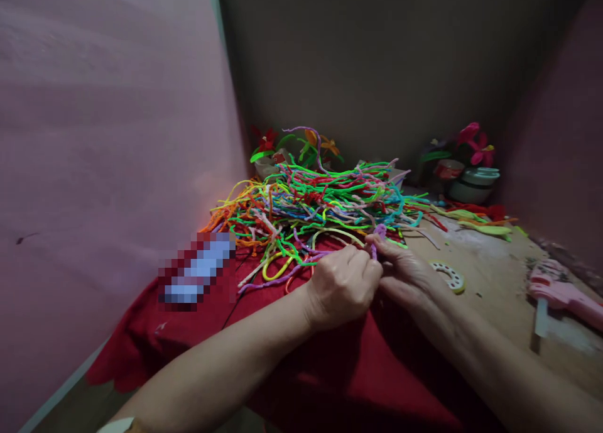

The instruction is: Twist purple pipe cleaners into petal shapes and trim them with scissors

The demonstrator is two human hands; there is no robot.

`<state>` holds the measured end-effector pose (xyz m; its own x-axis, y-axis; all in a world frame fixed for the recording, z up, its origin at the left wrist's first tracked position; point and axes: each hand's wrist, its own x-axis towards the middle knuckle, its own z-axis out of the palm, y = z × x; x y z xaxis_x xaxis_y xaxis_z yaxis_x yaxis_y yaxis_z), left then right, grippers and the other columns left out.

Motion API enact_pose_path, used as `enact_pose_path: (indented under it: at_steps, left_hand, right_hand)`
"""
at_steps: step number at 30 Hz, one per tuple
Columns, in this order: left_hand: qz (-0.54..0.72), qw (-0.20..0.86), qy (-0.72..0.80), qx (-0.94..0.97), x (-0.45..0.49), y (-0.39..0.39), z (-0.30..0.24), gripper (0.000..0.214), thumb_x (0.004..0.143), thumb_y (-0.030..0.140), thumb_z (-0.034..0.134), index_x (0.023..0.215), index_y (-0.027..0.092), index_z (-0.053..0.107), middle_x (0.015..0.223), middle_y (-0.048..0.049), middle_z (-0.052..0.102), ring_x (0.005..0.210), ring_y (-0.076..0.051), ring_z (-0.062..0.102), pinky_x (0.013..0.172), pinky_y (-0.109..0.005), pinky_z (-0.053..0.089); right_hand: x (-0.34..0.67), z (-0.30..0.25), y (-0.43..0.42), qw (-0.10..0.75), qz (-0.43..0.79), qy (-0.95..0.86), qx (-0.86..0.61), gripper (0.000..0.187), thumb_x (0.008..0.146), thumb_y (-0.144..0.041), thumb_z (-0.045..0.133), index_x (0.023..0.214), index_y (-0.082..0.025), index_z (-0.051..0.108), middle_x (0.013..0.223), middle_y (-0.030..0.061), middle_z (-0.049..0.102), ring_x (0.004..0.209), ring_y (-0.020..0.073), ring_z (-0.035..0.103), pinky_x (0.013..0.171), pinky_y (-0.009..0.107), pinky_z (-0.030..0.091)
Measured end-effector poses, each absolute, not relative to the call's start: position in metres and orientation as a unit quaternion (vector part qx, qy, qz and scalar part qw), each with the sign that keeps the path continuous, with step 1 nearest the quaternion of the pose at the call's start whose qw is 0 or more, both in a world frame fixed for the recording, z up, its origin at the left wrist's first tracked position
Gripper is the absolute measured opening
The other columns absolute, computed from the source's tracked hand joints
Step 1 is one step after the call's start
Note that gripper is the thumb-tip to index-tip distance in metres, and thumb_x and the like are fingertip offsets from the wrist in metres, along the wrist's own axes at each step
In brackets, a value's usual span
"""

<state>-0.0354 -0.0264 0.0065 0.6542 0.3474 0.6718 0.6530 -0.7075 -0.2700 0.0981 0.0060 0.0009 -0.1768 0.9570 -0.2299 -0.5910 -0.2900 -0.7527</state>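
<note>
Holding a purple pipe cleaner [380, 231] above the red cloth [315, 376], in front of the heap of pipe cleaners [325, 197]; pinching it below its bunched top with thumb and fingertips of the right hand [407, 271]; closing the left hand [346, 285] in a fist just beside, impossible to tell around what; probably very light, fuzzy, hardly slippery, soft outside yet wiry enough to keep a bend; best taken just under the bunched top, gently, to avoid flattening it.
</note>
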Motion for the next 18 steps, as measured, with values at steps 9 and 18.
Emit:
enact_pose_path:
  at_steps: [9, 18]
  left_hand:
    - [-0.398, 0.082, -0.216, -0.888, -0.044, -0.01, 0.011, 0.013, 0.08, 0.008, 0.047, 0.091, 0.013, 0.051, 0.084, -0.0073, 0.059, 0.08, -0.015, 0.052, 0.074, -0.03, 0.045]
    - [-0.422, 0.025, -0.191, -0.886, -0.044, -0.005, 0.014, 0.044, 0.077, 0.01, 0.057, 0.118, 0.016, 0.044, 0.102, -0.0107, 0.057, 0.097, -0.018, 0.053, 0.081, -0.032, 0.049]
  right_hand:
    - [0.09, 0.009, 0.005, 0.553, 0.781, -0.119, -0.267, 0.011, 0.065, -0.006, 0.062, 0.058, -0.015, 0.061, 0.056, -0.0002, 0.06, 0.051, 0.01, 0.051, 0.049, 0.021, 0.044]
    - [0.093, 0.009, 0.003, 0.523, 0.814, -0.093, -0.234, 0.018, 0.073, -0.002, 0.05, 0.061, -0.011, 0.06, 0.053, 0.0018, 0.06, 0.048, 0.0096, 0.051, 0.046, 0.019, 0.042]
